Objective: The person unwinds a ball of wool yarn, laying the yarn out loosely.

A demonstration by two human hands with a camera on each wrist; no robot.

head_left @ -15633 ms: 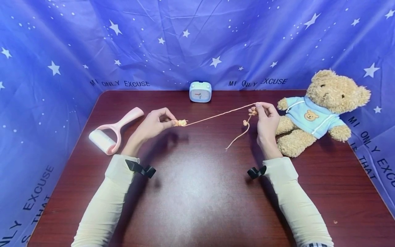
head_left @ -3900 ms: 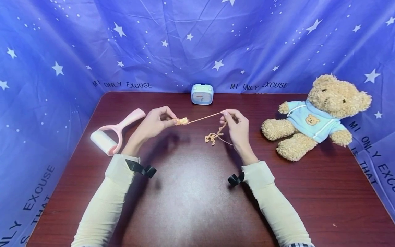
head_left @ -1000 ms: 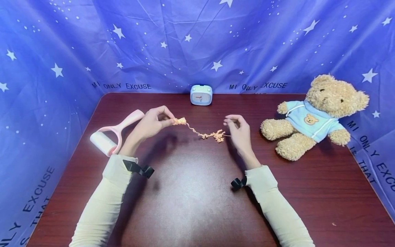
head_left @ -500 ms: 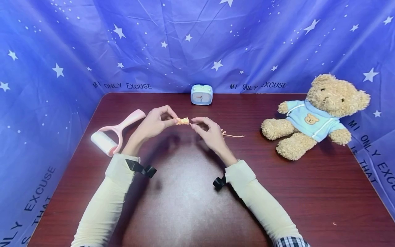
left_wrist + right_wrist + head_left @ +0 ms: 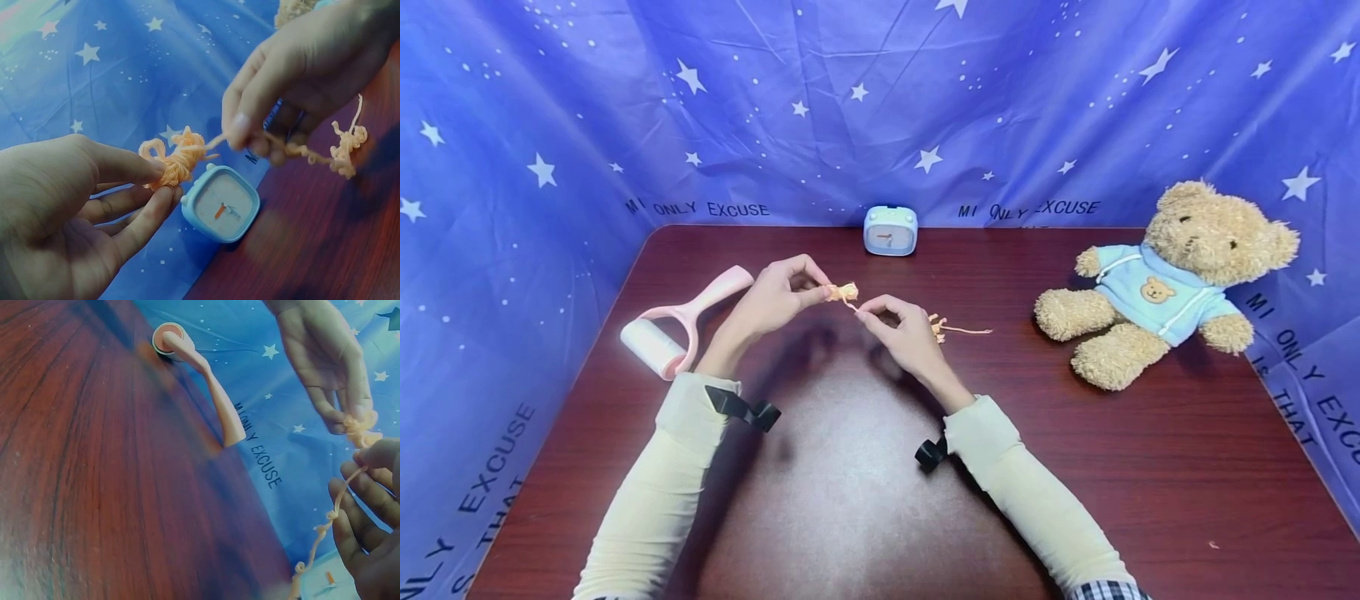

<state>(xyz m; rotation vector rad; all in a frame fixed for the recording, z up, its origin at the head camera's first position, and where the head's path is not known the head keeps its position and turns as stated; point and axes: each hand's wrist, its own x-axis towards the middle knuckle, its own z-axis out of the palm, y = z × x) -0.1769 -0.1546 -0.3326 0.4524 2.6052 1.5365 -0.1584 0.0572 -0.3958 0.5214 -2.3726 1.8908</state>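
A small wound bundle of orange yarn point(image 5: 178, 164) is pinched between the thumb and fingers of my left hand point(image 5: 778, 296), above the table. Loops stick out of its top in the left wrist view. Just to the right, my right hand point(image 5: 904, 335) pinches the yarn strand point(image 5: 215, 142) that leads from the bundle, between thumb and forefinger. Past that hand the strand carries on as a knotted, tangled tail point(image 5: 347, 151), its thin end pointing right. In the right wrist view, small knots point(image 5: 331, 515) show along the strand hanging by the fingers.
A pale blue alarm clock point(image 5: 891, 231) stands at the table's back edge. A pink-handled lint roller point(image 5: 688, 312) lies beside my left forearm. To the right sits a teddy bear point(image 5: 1165, 283) in a blue top. Starry blue cloth point(image 5: 820, 150) surrounds the dark red table point(image 5: 1150, 467).
My right hand has come left from near the bear, so the strand between the hands is much shorter. In the last half second it has dropped slightly away from the bundle. The left hand stays put.
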